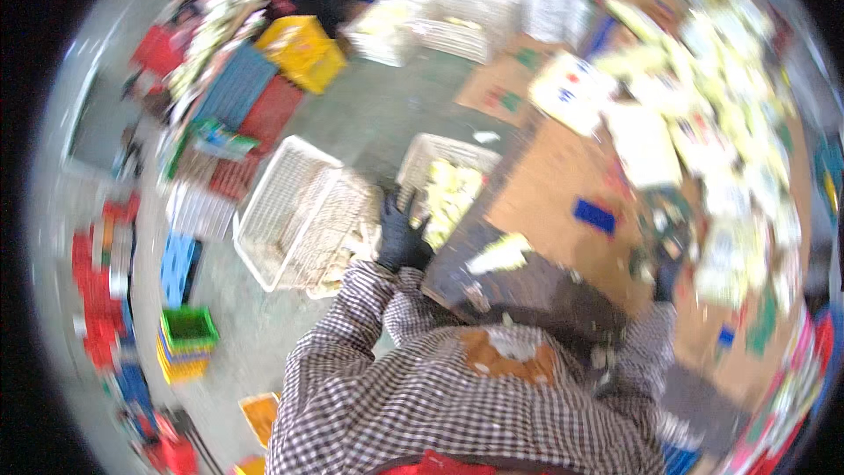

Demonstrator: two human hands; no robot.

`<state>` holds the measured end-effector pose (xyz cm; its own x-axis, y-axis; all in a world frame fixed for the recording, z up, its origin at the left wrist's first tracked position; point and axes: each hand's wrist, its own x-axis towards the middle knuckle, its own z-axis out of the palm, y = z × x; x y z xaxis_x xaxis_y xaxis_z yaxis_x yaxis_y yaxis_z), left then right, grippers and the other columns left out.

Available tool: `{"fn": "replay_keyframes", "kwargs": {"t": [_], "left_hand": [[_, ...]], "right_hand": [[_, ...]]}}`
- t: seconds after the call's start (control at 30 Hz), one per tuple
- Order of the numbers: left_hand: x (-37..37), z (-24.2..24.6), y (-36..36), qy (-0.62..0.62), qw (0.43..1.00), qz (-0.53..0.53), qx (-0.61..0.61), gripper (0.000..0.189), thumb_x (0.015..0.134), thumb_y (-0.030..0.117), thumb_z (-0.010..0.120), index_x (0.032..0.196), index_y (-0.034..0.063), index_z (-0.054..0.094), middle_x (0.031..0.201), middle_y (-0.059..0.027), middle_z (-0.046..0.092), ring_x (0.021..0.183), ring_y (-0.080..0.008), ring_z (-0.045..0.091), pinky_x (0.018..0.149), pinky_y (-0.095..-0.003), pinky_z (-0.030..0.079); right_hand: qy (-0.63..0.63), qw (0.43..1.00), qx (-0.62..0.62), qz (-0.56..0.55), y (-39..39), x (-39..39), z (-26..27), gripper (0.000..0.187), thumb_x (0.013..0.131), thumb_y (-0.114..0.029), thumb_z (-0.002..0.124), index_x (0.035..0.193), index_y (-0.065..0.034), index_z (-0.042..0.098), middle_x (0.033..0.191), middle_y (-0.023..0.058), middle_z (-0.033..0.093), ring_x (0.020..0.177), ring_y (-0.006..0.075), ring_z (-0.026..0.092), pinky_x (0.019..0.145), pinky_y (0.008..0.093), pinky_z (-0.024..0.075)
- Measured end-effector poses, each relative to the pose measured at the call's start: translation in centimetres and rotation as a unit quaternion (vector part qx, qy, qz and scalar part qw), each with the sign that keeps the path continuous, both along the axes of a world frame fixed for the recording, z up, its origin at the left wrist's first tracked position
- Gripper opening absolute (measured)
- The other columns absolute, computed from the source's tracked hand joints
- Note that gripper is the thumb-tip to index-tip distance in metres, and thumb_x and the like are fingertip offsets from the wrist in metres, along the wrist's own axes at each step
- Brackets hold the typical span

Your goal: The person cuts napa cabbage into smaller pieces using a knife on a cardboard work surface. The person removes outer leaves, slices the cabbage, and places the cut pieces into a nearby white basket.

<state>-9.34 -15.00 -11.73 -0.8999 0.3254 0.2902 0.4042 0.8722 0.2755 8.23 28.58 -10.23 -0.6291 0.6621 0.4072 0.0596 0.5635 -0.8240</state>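
My left hand, in a dark glove, is spread with its fingers apart between two white plastic baskets, and nothing shows in it. One basket, at the left, has pale scraps near its lower right end. Pale yellow pieces fill much of the other basket, beside the table. A cardboard-covered table carries a pale leafy piece near its edge. My right hand, also dark-gloved, is over the table at the right beside a blurred greenish bundle; whether it grips anything is unclear.
Pale yellow and white packages are heaped along the table's far right. A yellow crate and stacked blue and red crates stand at upper left. Green and yellow baskets are stacked on the floor at lower left. White crates stand at the top.
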Motion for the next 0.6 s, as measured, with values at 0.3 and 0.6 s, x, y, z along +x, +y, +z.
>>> {"fn": "replay_keyframes", "kwargs": {"t": [0.3, 0.6], "left_hand": [[1.7, -2.9, -2.6, -0.059, 0.989, 0.126, 0.041, 0.052, 0.068, 0.027, 0.063, 0.114, 0.0105, 0.046, 0.124, -0.0178, 0.032, 0.12, -0.0413, 0.018, 0.092, -0.0489, 0.029], [4.3, -2.0, -0.5, -0.12, 0.98, 0.138, 0.081, 0.048, 0.067, 0.027, 0.063, 0.11, 0.0107, 0.049, 0.118, -0.0193, 0.04, 0.114, -0.0413, 0.029, 0.089, -0.0459, 0.032]], "right_hand": [[-0.206, 0.972, 0.106, -0.04, 6.8, -0.8, -8.3, 0.069, 0.065, -0.009, 0.058, 0.127, -0.0094, 0.028, 0.117, 0.0158, 0.04, 0.108, 0.0302, 0.038, 0.09, 0.0368, 0.0292], [-0.036, 0.935, -0.248, 0.25, -19.7, -13.8, -5.4, 0.052, 0.067, 0.001, 0.054, 0.116, -0.0022, 0.04, 0.106, 0.0101, 0.051, 0.095, 0.0249, 0.048, 0.083, 0.0329, 0.0358]]}}
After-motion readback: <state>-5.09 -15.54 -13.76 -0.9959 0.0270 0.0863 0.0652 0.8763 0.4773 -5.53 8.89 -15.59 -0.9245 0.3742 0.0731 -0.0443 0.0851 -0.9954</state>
